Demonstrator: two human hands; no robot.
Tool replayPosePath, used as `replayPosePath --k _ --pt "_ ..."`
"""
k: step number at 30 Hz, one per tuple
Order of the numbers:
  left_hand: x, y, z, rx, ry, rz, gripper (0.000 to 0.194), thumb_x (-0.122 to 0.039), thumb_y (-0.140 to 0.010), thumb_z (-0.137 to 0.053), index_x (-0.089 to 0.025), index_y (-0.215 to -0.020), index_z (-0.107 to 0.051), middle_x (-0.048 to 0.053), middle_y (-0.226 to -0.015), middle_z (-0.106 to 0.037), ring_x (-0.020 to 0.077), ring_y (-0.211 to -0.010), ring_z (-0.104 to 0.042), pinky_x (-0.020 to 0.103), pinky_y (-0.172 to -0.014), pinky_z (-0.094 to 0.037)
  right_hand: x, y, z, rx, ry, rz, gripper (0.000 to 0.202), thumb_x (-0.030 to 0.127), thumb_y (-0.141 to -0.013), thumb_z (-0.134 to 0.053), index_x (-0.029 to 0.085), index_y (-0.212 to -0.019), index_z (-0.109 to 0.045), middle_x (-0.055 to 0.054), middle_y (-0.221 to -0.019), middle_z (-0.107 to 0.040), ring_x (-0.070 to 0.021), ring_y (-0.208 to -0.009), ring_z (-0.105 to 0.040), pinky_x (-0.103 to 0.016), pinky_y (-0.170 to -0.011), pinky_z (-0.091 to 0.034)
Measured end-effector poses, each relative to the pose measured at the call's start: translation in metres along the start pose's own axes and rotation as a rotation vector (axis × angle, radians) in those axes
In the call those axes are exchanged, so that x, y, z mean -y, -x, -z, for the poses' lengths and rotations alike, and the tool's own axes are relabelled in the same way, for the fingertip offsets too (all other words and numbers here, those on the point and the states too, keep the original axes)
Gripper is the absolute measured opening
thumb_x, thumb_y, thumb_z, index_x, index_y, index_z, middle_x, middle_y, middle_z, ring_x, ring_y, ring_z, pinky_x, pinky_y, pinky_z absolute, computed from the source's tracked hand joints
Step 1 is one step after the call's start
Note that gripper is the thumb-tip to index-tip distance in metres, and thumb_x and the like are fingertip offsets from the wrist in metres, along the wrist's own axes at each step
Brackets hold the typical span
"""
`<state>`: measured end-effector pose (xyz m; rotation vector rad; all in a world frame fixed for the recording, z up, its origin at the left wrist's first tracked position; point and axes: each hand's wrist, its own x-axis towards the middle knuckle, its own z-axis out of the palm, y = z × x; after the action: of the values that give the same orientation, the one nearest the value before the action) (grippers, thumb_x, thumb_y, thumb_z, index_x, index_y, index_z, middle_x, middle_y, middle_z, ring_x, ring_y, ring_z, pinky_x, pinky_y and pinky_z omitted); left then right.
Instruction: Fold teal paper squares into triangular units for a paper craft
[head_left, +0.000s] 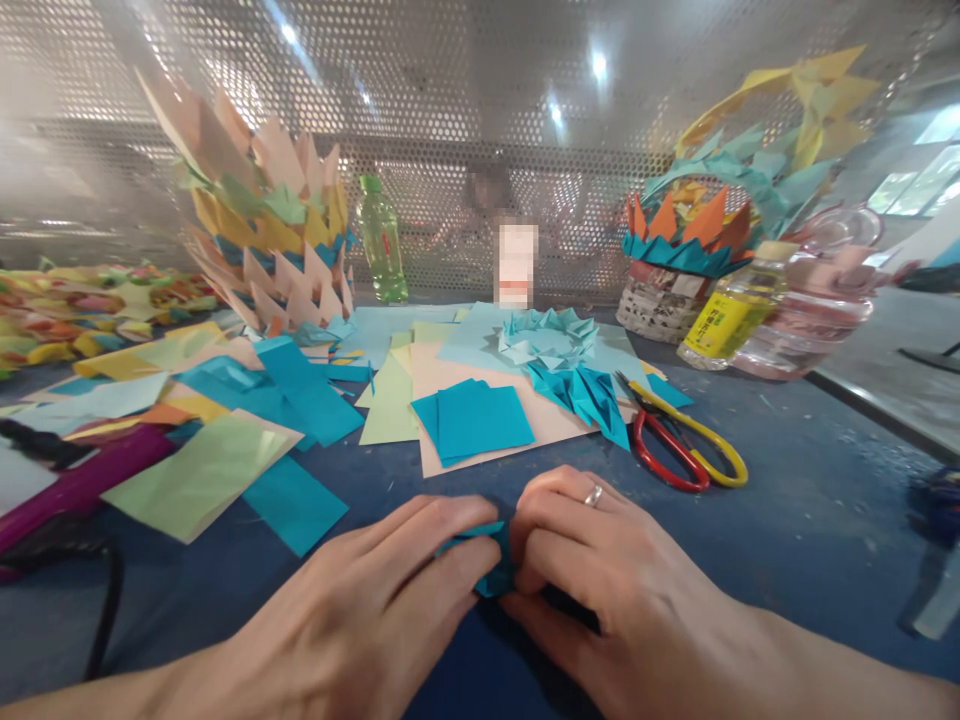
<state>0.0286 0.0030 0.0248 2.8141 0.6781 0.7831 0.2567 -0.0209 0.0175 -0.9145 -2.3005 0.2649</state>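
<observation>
We hold a small folded piece of blue paper [496, 578] low over the dark blue tabletop [795, 480]. Our left hand [397, 575] pinches its left side and our right hand [589, 550] grips its right edge, probably so the creases press flat. Blue paper squares [486, 424] lie stacked just beyond, seemingly for easy reach; scissors [679, 440] rest nearby, handles towards us.

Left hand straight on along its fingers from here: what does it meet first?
Beyond the folded blue paper at its fingers, the left hand would likely meet the right hand first; the depth between them is hard to judge.
</observation>
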Motion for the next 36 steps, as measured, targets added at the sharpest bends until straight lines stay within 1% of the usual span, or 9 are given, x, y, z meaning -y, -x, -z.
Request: replayPosePath --k 3,6,10,14,17,20,27,31,36 --pt "0.0 -0.002 0.001 0.052 0.03 -0.035 0.034 -0.016 -0.1 -0.034 -0.026 -0.108 -0.065 0.001 -0.09 -0.071 0.0159 -0.073 -0.066 0.021 -0.068 -0.057 -0.001 -0.001 -0.001 -0.004 -0.004 0.015 0.02 0.011 -0.089 -0.066 0.014 -0.07 -0.059 -0.005 -0.082 -0.065 -0.0185 -0.085 -0.055 -0.03 -0.076 -0.047" --pt "0.001 -0.001 0.001 0.076 -0.005 -0.057 0.034 -0.015 -0.102 -0.032 -0.023 -0.104 -0.065 0.001 -0.089 -0.071 0.0155 -0.071 -0.064 0.022 -0.062 -0.054 -0.002 -0.001 -0.002 0.007 -0.005 0.0 0.02 0.011 -0.088 -0.067 0.014 -0.07 -0.058 -0.005 -0.08 -0.065 -0.0193 -0.086 -0.055 -0.032 -0.077 -0.047" --pt "0.002 0.002 -0.001 0.081 0.014 -0.035 0.029 -0.013 -0.102 -0.037 -0.022 -0.1 -0.065 0.001 -0.095 -0.069 0.0133 -0.08 -0.067 0.02 -0.065 -0.051 -0.003 -0.001 0.0 0.026 0.003 -0.012 0.02 0.013 -0.09 -0.064 0.014 -0.071 -0.059 -0.005 -0.079 -0.063 -0.0197 -0.087 -0.055 -0.033 -0.077 -0.046" --pt "0.003 -0.003 -0.001 0.011 0.17 0.109 0.019 -0.011 -0.096 -0.052 -0.022 -0.088 -0.065 -0.002 -0.094 -0.066 0.0086 -0.08 -0.067 0.015 -0.073 -0.05 -0.004 -0.002 0.004 0.06 -0.034 -0.033 0.018 0.016 -0.091 -0.064 0.014 -0.074 -0.06 -0.005 -0.083 -0.063 -0.0194 -0.089 -0.055 -0.033 -0.078 -0.045" --pt "0.004 -0.009 -0.001 0.005 0.269 0.194 0.018 -0.008 -0.089 -0.057 -0.021 -0.079 -0.064 -0.004 -0.089 -0.065 0.0058 -0.075 -0.065 0.013 -0.07 -0.049 -0.005 -0.003 0.006 0.072 -0.079 -0.095 0.015 0.016 -0.089 -0.069 0.015 -0.076 -0.061 -0.004 -0.084 -0.064 -0.0192 -0.091 -0.056 -0.033 -0.08 -0.045" --pt "0.004 -0.013 0.0 0.024 0.308 0.237 0.016 -0.01 -0.087 -0.06 -0.022 -0.077 -0.064 -0.005 -0.088 -0.065 0.0052 -0.076 -0.065 0.012 -0.071 -0.049 -0.006 -0.005 0.007 0.077 -0.14 -0.188 0.015 0.016 -0.085 -0.075 0.017 -0.076 -0.062 -0.001 -0.083 -0.065 -0.0182 -0.091 -0.057 -0.033 -0.082 -0.044" --pt "0.003 -0.014 -0.003 0.037 0.292 0.317 0.018 -0.016 -0.09 -0.059 -0.023 -0.075 -0.063 -0.006 -0.086 -0.065 0.006 -0.076 -0.065 0.014 -0.072 -0.049 -0.004 -0.005 0.007 0.101 -0.162 -0.339 0.016 0.014 -0.085 -0.073 0.02 -0.075 -0.063 0.001 -0.092 -0.065 -0.019 -0.094 -0.057 -0.038 -0.086 -0.042" --pt "0.001 -0.014 -0.004 0.035 0.254 0.353 0.019 -0.017 -0.09 -0.056 -0.023 -0.074 -0.063 -0.005 -0.087 -0.065 0.0075 -0.076 -0.065 0.018 -0.071 -0.05 0.0 -0.003 0.006 0.107 -0.134 -0.369 0.015 0.014 -0.085 -0.07 0.021 -0.076 -0.06 0.001 -0.093 -0.064 -0.0195 -0.095 -0.056 -0.04 -0.086 -0.042" --pt "-0.002 -0.016 -0.006 0.005 0.213 0.374 0.019 -0.015 -0.086 -0.053 -0.021 -0.069 -0.059 -0.005 -0.084 -0.065 0.0075 -0.072 -0.064 0.019 -0.066 -0.049 0.002 -0.003 0.004 0.116 -0.089 -0.385 0.016 0.011 -0.085 -0.066 0.021 -0.077 -0.057 0.0 -0.091 -0.062 -0.0204 -0.095 -0.055 -0.04 -0.085 -0.041"
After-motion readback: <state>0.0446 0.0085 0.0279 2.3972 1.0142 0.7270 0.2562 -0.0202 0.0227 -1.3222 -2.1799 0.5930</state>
